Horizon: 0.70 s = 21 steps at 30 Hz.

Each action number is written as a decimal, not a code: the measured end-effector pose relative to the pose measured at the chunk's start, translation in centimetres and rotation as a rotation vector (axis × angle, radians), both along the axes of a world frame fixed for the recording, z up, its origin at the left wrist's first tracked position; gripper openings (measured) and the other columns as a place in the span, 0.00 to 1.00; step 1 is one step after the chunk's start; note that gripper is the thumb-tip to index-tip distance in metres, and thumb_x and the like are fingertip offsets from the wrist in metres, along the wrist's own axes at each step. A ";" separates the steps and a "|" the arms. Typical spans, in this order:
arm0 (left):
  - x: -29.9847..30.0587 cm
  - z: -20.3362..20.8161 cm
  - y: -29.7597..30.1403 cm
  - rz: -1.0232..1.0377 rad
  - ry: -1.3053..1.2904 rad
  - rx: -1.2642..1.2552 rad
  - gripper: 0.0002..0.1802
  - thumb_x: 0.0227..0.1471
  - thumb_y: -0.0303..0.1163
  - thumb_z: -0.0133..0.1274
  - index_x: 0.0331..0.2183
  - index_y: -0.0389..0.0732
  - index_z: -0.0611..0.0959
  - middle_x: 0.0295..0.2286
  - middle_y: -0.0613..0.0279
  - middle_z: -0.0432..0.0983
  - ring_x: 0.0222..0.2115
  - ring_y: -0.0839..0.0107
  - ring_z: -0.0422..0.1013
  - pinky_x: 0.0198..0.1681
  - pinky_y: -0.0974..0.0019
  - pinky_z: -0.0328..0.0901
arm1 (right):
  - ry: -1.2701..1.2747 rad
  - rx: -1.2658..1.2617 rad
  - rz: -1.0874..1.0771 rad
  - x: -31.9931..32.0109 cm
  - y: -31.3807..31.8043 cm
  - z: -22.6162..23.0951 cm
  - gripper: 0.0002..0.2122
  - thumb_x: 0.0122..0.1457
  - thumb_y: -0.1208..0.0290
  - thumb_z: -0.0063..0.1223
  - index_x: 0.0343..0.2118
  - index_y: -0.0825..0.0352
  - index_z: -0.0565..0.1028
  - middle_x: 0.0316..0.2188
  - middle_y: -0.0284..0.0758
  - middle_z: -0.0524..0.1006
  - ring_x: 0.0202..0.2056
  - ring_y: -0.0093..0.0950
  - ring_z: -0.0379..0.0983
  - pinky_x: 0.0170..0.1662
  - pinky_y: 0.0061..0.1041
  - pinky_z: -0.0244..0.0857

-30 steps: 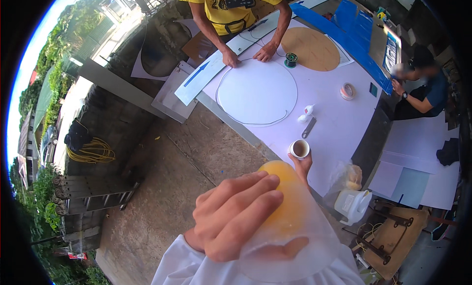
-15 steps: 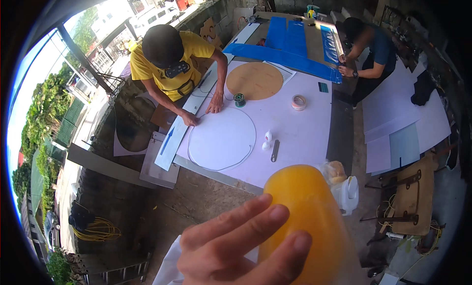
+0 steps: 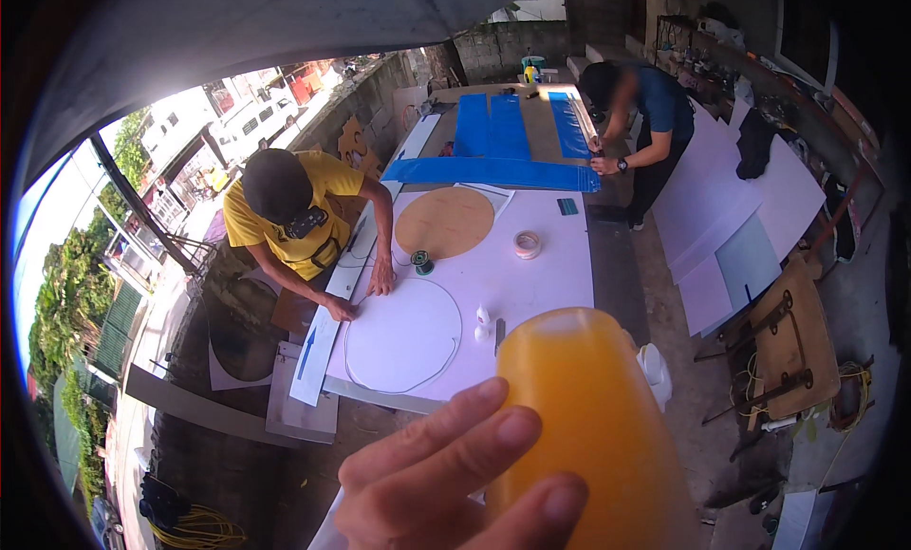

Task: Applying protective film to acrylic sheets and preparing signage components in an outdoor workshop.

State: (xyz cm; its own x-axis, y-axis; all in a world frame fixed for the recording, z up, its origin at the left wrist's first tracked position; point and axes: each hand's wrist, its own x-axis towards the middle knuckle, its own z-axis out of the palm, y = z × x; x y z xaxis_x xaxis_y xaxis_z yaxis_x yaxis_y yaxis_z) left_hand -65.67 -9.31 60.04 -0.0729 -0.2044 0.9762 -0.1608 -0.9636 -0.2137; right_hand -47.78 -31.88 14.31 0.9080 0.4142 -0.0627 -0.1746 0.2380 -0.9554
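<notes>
A translucent orange tumbler [image 3: 588, 427] fills the near centre, tilted with its narrower end away from me. What fills it looks like an orange drink. My left hand [image 3: 432, 474] comes up from the lower edge. Its bent fingers rest against the tumbler's left side, nails toward me. The rest of the grip is hidden under the tumbler. My right hand is out of the picture. Beyond the tumbler, a person in a yellow shirt [image 3: 327, 185] presses a thin cord around a white disc [image 3: 403, 332] on the large table [image 3: 541, 294].
On the table are a brown disc [image 3: 444, 220], a green spool [image 3: 421, 261], a tape roll [image 3: 527, 243], a small white bottle [image 3: 483, 320] and blue strips [image 3: 493, 173]. A person in dark clothes [image 3: 655, 123] bends over its far right. A wooden board [image 3: 792, 327] leans at right.
My view has swung, so the table and both people sit further left. The tumbler's far end has shifted slightly left and up, with my left hand still on it.
</notes>
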 end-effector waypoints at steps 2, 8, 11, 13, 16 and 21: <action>-0.1 0.4 0.2 -0.006 0.011 0.028 0.24 0.55 0.34 0.52 0.51 0.42 0.65 0.42 0.48 0.73 0.39 0.53 0.73 0.42 0.61 0.75 | -0.004 0.032 -0.024 -0.3 -0.4 -0.8 0.36 0.38 0.75 0.72 0.54 0.65 0.65 0.43 0.32 0.72 0.43 0.27 0.71 0.47 0.30 0.67; 0.6 1.8 -0.9 -0.030 0.059 0.097 0.23 0.55 0.34 0.52 0.51 0.42 0.66 0.42 0.48 0.73 0.39 0.53 0.73 0.42 0.62 0.75 | 0.068 0.095 0.027 -1.1 -1.9 -3.2 0.37 0.36 0.77 0.72 0.54 0.65 0.65 0.41 0.31 0.72 0.40 0.27 0.71 0.44 0.29 0.68; 0.9 1.7 -0.8 -0.028 0.089 0.112 0.23 0.55 0.35 0.52 0.51 0.42 0.66 0.42 0.48 0.74 0.39 0.53 0.73 0.42 0.62 0.75 | 0.104 0.155 0.015 -1.9 -0.6 2.9 0.35 0.35 0.78 0.73 0.50 0.66 0.68 0.39 0.30 0.72 0.39 0.27 0.71 0.42 0.28 0.69; 1.3 1.8 -1.0 -0.039 0.112 0.116 0.23 0.55 0.35 0.52 0.51 0.42 0.66 0.42 0.48 0.74 0.39 0.53 0.73 0.42 0.62 0.75 | 0.077 0.170 -0.044 -1.8 -0.4 4.8 0.34 0.34 0.78 0.73 0.49 0.66 0.69 0.39 0.30 0.73 0.39 0.27 0.71 0.41 0.28 0.69; 1.8 2.3 -2.0 -0.056 0.148 0.120 0.23 0.55 0.35 0.51 0.50 0.42 0.66 0.42 0.48 0.74 0.39 0.52 0.73 0.42 0.62 0.75 | 0.050 0.146 -0.049 -1.0 -1.3 3.6 0.34 0.34 0.80 0.73 0.50 0.66 0.69 0.40 0.32 0.73 0.39 0.27 0.71 0.42 0.28 0.69; 2.2 3.4 -3.3 -0.068 0.201 0.137 0.22 0.55 0.35 0.51 0.50 0.42 0.67 0.41 0.49 0.74 0.39 0.52 0.73 0.42 0.62 0.74 | -0.015 0.037 -0.062 0.4 -2.6 2.2 0.34 0.35 0.80 0.73 0.50 0.66 0.69 0.42 0.32 0.73 0.41 0.27 0.72 0.44 0.29 0.69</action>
State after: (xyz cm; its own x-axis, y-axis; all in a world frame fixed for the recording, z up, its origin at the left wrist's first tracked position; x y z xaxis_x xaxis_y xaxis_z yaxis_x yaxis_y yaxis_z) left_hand -63.47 -12.64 63.48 0.1014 -0.3370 0.9360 -0.2771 -0.9132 -0.2988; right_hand -47.33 -34.43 16.55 0.9327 0.3590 -0.0344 -0.1439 0.2832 -0.9482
